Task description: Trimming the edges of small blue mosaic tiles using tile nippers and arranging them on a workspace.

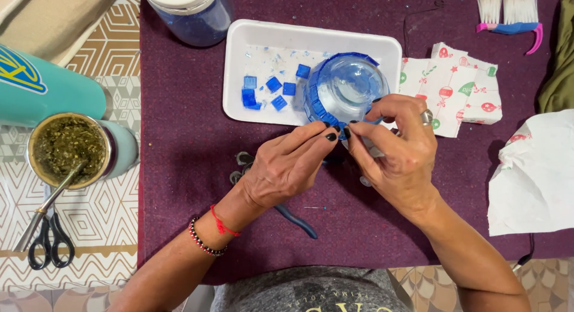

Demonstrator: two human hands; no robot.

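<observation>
Your left hand (287, 168) and your right hand (397, 150) meet at the near rim of a clear glass jar (347, 87) that lies tilted over the near edge of the white foam tray (239, 61), mouth or base turned up toward you. A band of small blue tiles (317, 108) already runs around the jar's left side, so by the look of it you are in the middle of sticking mosaic pieces onto the glass, working along the row. Both hands are closed in a fingertip pinch: the left thumb and forefinger press at the end of the tile band, and the right fingers close on the rim just beside them; whether a single tile sits between the tips is hidden by your fingers, so I cannot say which hand actually has it. Loose blue tiles (266, 90) lie in the tray to the left of the jar, within easy reach. Pliers (296, 219) with blue handles rest on the purple cloth (179, 156) under your left wrist. The next move, as I judge it, calls for seating the piece flush against its neighbour and steadying the jar so it does not roll off the tray edge. Farther off sit a cup of green herb with a metal straw (66, 147), black scissors (51, 243), printed paper napkins (460, 84) and a small brush (508, 16)
</observation>
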